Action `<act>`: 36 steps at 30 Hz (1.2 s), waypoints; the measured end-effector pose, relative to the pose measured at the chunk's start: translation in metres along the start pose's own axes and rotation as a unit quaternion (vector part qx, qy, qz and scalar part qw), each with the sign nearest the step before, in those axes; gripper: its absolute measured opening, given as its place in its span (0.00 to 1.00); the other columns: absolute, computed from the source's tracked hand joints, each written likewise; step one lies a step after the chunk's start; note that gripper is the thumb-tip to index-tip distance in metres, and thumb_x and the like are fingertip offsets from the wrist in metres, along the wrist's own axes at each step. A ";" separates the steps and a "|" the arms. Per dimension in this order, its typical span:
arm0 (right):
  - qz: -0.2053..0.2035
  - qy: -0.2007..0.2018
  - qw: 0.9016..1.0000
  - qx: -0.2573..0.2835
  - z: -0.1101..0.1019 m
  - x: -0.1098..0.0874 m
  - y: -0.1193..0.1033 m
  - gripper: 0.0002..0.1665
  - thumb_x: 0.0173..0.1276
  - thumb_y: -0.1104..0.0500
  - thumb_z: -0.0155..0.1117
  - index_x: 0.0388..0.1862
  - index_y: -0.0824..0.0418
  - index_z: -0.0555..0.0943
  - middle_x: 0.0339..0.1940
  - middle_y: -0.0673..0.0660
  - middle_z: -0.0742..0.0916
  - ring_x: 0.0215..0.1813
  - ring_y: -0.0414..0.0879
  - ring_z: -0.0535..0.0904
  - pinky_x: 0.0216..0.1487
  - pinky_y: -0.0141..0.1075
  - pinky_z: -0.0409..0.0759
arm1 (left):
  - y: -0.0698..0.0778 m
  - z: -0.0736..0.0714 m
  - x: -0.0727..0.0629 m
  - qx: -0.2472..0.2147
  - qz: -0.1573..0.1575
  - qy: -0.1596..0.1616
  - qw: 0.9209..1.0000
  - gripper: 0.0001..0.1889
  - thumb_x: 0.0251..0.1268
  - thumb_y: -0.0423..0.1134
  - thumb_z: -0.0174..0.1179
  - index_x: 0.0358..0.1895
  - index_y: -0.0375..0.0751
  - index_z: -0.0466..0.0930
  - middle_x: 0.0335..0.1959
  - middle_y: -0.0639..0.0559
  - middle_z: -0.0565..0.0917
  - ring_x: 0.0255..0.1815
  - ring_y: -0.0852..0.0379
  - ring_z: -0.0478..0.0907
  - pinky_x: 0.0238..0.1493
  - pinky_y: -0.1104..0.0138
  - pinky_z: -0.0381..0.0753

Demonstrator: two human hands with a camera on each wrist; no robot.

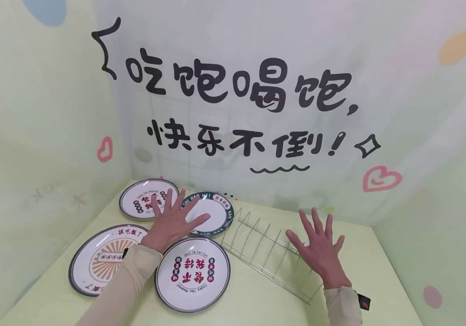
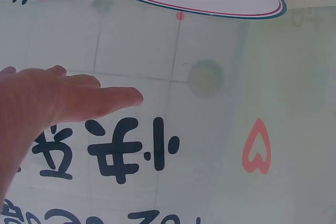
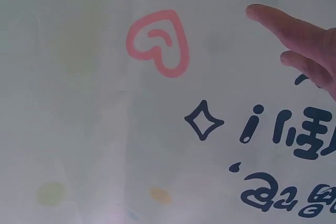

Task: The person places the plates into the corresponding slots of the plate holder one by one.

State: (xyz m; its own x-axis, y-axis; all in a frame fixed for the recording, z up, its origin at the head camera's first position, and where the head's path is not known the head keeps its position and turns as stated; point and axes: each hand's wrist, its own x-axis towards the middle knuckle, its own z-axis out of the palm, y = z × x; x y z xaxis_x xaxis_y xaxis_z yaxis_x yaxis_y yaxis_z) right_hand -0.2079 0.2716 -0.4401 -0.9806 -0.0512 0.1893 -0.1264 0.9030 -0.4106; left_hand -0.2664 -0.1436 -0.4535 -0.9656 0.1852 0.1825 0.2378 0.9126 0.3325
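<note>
My left hand (image 1: 172,224) is held out with fingers spread, overlapping the plates in the head view, and grips nothing. Around it lie several round plates: a back-left plate with red lettering (image 1: 135,197), a green-rimmed plate (image 1: 210,215), a front-left plate with an orange sunburst (image 1: 98,253) and a front plate with red lettering (image 1: 192,290). My right hand (image 1: 320,249), fingers also spread and holding nothing, overlaps the right end of a wire dish rack (image 1: 253,246). The left wrist view shows the left hand (image 2: 79,95) before the wall; the right wrist view shows fingers (image 3: 294,30).
A pale yellow-green table (image 1: 363,262) carries the plates and the rack. Behind it rises a pale cloth wall (image 1: 233,27) printed with black characters and pink hearts. Similar walls close in the left (image 1: 45,149) and right (image 1: 440,217) sides.
</note>
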 end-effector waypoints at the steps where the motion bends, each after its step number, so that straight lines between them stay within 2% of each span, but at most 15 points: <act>1: -0.004 0.004 1.000 0.002 0.001 -0.001 0.002 0.49 0.75 0.28 0.52 0.87 0.44 0.52 0.87 0.59 0.48 0.83 0.66 0.24 0.63 0.84 0.28 | 0.000 0.000 0.001 -0.002 0.001 0.002 1.000 0.47 0.68 0.79 0.42 0.82 0.54 0.61 0.83 0.34 0.50 0.82 0.28 0.29 0.68 0.29 0.15; 3: -0.016 0.015 1.000 0.007 0.002 -0.004 0.006 0.48 0.75 0.30 0.54 0.86 0.45 0.54 0.87 0.59 0.50 0.84 0.66 0.27 0.64 0.83 0.31 | 0.001 0.001 0.002 -0.007 0.004 0.005 1.000 0.46 0.69 0.78 0.43 0.81 0.53 0.62 0.83 0.34 0.51 0.82 0.28 0.30 0.70 0.29 0.18; 6: -0.060 0.048 0.997 0.016 0.007 -0.011 0.018 0.44 0.74 0.35 0.61 0.83 0.48 0.62 0.85 0.60 0.57 0.84 0.67 0.38 0.66 0.82 0.39 | 0.000 0.002 0.003 -0.015 0.014 0.015 1.000 0.44 0.71 0.75 0.43 0.79 0.50 0.66 0.82 0.33 0.55 0.83 0.30 0.36 0.74 0.30 0.28; 9: -0.121 0.089 0.988 0.019 0.014 -0.019 0.031 0.41 0.70 0.42 0.69 0.78 0.49 0.71 0.82 0.61 0.66 0.82 0.68 0.49 0.65 0.81 0.47 | -0.001 0.002 -0.001 -0.020 0.027 0.026 0.999 0.41 0.75 0.72 0.43 0.77 0.46 0.70 0.79 0.32 0.60 0.83 0.30 0.43 0.76 0.32 0.37; 12: -0.166 0.115 0.979 0.013 0.020 -0.026 0.041 0.41 0.64 0.42 0.74 0.75 0.47 0.75 0.79 0.58 0.70 0.81 0.69 0.54 0.63 0.82 0.50 | 0.001 -0.002 -0.010 -0.031 0.040 0.041 0.998 0.37 0.78 0.68 0.44 0.74 0.43 0.73 0.77 0.31 0.65 0.81 0.29 0.50 0.76 0.34 0.43; 16: -0.185 0.105 0.977 0.007 0.029 -0.033 0.051 0.43 0.59 0.38 0.77 0.74 0.43 0.77 0.80 0.53 0.71 0.82 0.66 0.52 0.63 0.82 0.51 | 0.007 -0.009 -0.023 -0.051 0.060 0.066 0.995 0.31 0.80 0.61 0.47 0.69 0.41 0.78 0.74 0.31 0.69 0.79 0.28 0.55 0.76 0.35 0.51; 20: -0.181 0.083 0.980 -0.004 0.038 -0.038 0.057 0.44 0.59 0.35 0.77 0.74 0.41 0.77 0.80 0.49 0.70 0.83 0.64 0.53 0.63 0.81 0.55 | 0.013 -0.006 -0.035 -0.053 0.083 0.072 0.992 0.27 0.81 0.56 0.50 0.66 0.41 0.81 0.71 0.31 0.73 0.77 0.28 0.59 0.75 0.36 0.55; 23: -0.188 0.093 0.978 -0.020 0.042 -0.042 0.058 0.44 0.58 0.35 0.77 0.74 0.41 0.77 0.78 0.50 0.73 0.80 0.65 0.59 0.61 0.79 0.62 | 0.015 0.002 -0.041 -0.056 0.088 0.067 0.992 0.26 0.81 0.56 0.50 0.66 0.42 0.82 0.69 0.32 0.75 0.77 0.29 0.60 0.75 0.36 0.55; 27: -0.216 0.128 0.967 -0.040 0.045 -0.043 0.056 0.43 0.57 0.36 0.77 0.72 0.45 0.79 0.74 0.53 0.78 0.75 0.67 0.67 0.56 0.73 0.72 | 0.014 0.011 -0.047 -0.058 0.080 0.062 0.993 0.26 0.81 0.56 0.49 0.66 0.42 0.81 0.69 0.33 0.76 0.77 0.28 0.59 0.76 0.36 0.51; 32: -0.246 0.150 0.957 -0.043 0.045 -0.036 0.051 0.42 0.59 0.38 0.76 0.71 0.49 0.80 0.71 0.54 0.80 0.72 0.66 0.71 0.50 0.69 0.77 | 0.005 0.015 -0.053 -0.060 0.067 0.083 0.993 0.26 0.81 0.57 0.49 0.67 0.43 0.81 0.69 0.34 0.75 0.77 0.28 0.58 0.76 0.36 0.48; 36: -0.256 0.149 0.954 -0.041 0.044 -0.031 0.049 0.41 0.59 0.39 0.76 0.70 0.50 0.80 0.70 0.55 0.81 0.72 0.65 0.72 0.47 0.69 0.78 | -0.005 0.012 -0.059 -0.053 0.031 0.099 0.993 0.30 0.80 0.61 0.48 0.74 0.47 0.73 0.78 0.36 0.64 0.81 0.30 0.49 0.75 0.32 0.36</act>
State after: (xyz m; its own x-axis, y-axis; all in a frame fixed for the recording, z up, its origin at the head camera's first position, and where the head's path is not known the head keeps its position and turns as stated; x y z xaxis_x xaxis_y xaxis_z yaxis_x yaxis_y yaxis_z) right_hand -0.1905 0.2989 -0.5051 -0.7058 -0.3825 0.5963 -0.5534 0.8232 -0.1268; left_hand -0.2122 -0.1550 -0.4774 -0.9116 0.1547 0.3808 0.3159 0.8565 0.4082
